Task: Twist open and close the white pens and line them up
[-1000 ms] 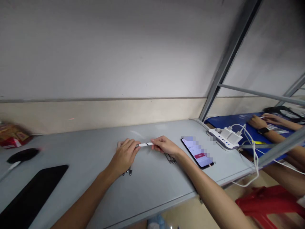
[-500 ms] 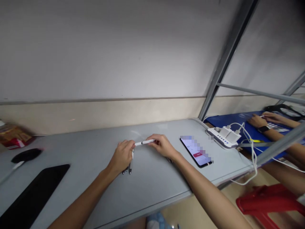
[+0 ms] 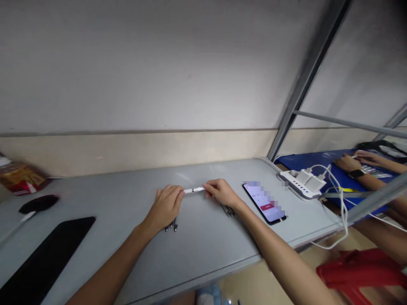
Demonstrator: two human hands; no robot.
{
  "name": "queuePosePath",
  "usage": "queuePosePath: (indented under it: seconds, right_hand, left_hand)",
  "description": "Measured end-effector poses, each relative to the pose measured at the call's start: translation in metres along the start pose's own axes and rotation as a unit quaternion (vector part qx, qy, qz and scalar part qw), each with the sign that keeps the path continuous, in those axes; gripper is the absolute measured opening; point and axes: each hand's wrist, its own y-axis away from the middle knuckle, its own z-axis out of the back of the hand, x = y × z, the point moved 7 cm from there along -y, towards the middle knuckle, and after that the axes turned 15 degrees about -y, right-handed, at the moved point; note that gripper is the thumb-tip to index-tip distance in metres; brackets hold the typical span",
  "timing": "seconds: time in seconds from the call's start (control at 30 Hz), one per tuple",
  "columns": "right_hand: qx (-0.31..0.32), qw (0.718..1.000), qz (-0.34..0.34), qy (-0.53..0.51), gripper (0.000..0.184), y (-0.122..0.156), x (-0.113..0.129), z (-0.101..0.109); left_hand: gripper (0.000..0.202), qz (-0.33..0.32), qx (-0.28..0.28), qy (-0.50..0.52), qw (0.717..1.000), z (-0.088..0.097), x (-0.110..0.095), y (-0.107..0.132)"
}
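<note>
A slim white pen [image 3: 193, 190] with a dark band at its middle lies almost level between my two hands, just above the desk. The fingers of my left hand [image 3: 167, 207] close round its left end. At the other end, my right hand [image 3: 221, 194] pinches it between thumb and fingertips. Silvery tips of several pens [image 3: 175, 228] stick out on the desk below my left hand, which hides the rest of them. More small metallic pieces [image 3: 229, 211], partly covered, lie under my right wrist.
On the grey desk [image 3: 203, 241] lie a phone [image 3: 264, 203], a power strip [image 3: 300, 185] with white cables, a black mat [image 3: 47, 258] and a dark oval object [image 3: 38, 204]. A packet [image 3: 23, 178] stands far left. Beyond the metal post [image 3: 310, 80], another person's hands [image 3: 348, 164] work over a blue table.
My right hand has shifted slightly right along the pen, to its end. The metallic pieces under my right wrist show more. The view has moved a little.
</note>
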Motion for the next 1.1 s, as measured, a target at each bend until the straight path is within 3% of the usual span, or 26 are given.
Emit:
queuePosePath:
  seconds: [0.07, 0.1, 0.23, 0.33, 0.4, 0.53, 0.8, 1.1]
  right_hand:
    - [-0.012, 0.999, 0.03, -0.003, 0.019, 0.0, 0.003, 0.002]
    - [-0.022, 0.999, 0.042, -0.009, 0.025, 0.0, 0.005, 0.004]
    - [0.003, 1.0, -0.012, -0.017, 0.026, 0.001, -0.001, -0.001]
    - [0.005, 1.0, 0.021, -0.02, 0.02, 0.003, 0.006, -0.002]
    - [-0.004, 0.999, 0.038, -0.019, 0.028, 0.004, 0.009, -0.001]
    - [0.018, 1.0, -0.003, 0.022, 0.03, 0.003, 0.003, -0.005]
    - [-0.023, 0.985, 0.13, 0.113, 0.007, 0.006, 0.027, -0.003]
    - [-0.055, 0.96, 0.161, 0.221, 0.016, 0.007, 0.023, 0.009]
  left_hand:
    - [0.029, 0.004, 0.006, 0.003, 1.0, 0.002, 0.0, 0.0]
    - [0.029, 0.006, 0.008, 0.006, 1.0, 0.002, 0.0, 0.0]
    - [0.028, 0.003, -0.001, 0.011, 1.0, 0.002, 0.0, 0.0]
    - [0.026, -0.002, 0.005, 0.014, 1.0, -0.003, 0.0, 0.001]
    - [0.026, -0.004, 0.008, 0.021, 1.0, -0.005, -0.001, 0.001]
    - [0.025, -0.007, 0.008, 0.018, 1.0, -0.004, -0.002, 0.001]
    - [0.028, -0.019, 0.005, -0.005, 1.0, -0.004, -0.003, 0.001]
    - [0.03, -0.015, 0.003, 0.021, 1.0, -0.002, 0.001, 0.002]
